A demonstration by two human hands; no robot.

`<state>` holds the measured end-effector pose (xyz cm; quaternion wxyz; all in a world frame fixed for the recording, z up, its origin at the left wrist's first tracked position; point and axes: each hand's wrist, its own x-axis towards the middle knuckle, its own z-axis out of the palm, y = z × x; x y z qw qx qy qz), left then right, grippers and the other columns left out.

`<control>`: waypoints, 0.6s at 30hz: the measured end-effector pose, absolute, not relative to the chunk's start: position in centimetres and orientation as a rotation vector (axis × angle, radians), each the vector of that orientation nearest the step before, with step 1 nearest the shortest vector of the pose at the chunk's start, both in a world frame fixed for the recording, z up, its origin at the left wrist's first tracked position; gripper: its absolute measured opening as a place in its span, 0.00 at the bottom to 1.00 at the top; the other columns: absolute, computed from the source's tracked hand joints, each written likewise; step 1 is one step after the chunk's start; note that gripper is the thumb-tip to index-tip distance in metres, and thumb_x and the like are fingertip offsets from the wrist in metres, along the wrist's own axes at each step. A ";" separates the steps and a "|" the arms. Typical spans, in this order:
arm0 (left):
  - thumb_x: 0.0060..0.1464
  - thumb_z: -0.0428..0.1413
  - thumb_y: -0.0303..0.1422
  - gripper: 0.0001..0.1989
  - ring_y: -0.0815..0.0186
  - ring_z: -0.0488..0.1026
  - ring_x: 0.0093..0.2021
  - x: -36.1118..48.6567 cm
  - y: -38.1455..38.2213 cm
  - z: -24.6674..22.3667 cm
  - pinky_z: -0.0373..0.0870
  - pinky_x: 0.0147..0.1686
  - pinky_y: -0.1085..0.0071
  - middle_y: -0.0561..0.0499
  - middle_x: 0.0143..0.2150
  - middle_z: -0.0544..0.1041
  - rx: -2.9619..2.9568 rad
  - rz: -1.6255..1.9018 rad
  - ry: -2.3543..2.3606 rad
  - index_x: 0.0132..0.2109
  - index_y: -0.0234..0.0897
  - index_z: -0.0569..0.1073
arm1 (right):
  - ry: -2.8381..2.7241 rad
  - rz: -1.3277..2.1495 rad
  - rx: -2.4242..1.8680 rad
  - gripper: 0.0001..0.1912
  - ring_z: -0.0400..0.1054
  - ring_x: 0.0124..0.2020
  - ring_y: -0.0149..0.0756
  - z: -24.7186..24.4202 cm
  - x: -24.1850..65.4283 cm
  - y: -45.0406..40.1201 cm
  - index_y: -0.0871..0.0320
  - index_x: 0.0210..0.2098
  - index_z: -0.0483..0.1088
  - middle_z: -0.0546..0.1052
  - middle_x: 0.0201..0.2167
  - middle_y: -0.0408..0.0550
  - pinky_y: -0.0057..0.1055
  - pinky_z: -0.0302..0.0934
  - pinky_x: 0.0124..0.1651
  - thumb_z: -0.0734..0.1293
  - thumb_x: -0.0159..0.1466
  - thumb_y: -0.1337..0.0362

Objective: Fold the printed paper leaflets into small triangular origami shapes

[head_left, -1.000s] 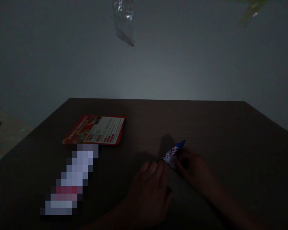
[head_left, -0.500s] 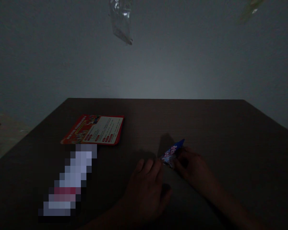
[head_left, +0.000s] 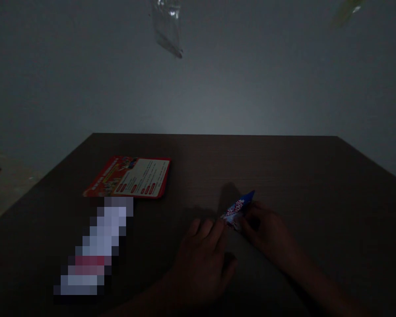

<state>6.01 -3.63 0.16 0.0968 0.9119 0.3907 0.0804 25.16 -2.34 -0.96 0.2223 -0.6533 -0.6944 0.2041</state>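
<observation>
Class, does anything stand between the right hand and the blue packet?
Nothing visible does: the right hand pinches the blue packet at its right side. The left hand is at its left end, contact unclear.

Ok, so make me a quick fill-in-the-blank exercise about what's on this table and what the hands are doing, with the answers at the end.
1. The right hand pinches the packet, whose far tip is coloured ____.
2. The left hand is turned palm ____.
3. In the picture, the card lies on the table to the ____ of the packet.
4. The card's border is coloured ____.

Missing words: blue; down; left; red.
</observation>
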 end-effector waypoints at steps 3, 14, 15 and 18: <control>0.59 0.46 0.43 0.24 0.55 0.62 0.51 6.1 -3.7 0.5 0.53 0.53 0.54 0.43 0.56 0.68 2.681 0.231 1.159 0.56 0.33 0.66 | -1.925 0.554 -1.806 0.11 0.68 0.29 0.37 -0.9 25.1 -2.3 0.58 0.23 0.68 0.71 0.29 0.49 0.31 0.60 0.32 0.60 0.60 0.65; 0.59 0.46 0.43 0.25 0.55 0.62 0.52 5.8 -3.5 0.8 0.52 0.54 0.53 0.45 0.55 0.68 2.614 0.190 1.143 0.60 0.36 0.60 | -1.919 0.553 -1.811 0.11 0.69 0.30 0.36 -0.6 25.2 -2.3 0.58 0.23 0.69 0.72 0.30 0.48 0.31 0.60 0.32 0.61 0.60 0.65; 0.59 0.46 0.43 0.25 0.55 0.62 0.52 5.8 -3.5 0.9 0.52 0.54 0.53 0.45 0.55 0.68 2.615 0.188 1.142 0.60 0.37 0.60 | -1.918 0.550 -1.819 0.11 0.69 0.30 0.36 -0.7 25.2 -2.4 0.58 0.24 0.69 0.72 0.30 0.49 0.31 0.60 0.33 0.61 0.60 0.64; 0.59 0.46 0.44 0.26 0.55 0.62 0.52 5.8 -3.5 0.9 0.52 0.54 0.52 0.45 0.56 0.68 2.613 0.189 1.145 0.60 0.37 0.60 | -1.923 0.549 -1.853 0.11 0.69 0.30 0.37 -0.6 25.2 -2.5 0.59 0.24 0.70 0.71 0.32 0.50 0.32 0.61 0.33 0.60 0.60 0.64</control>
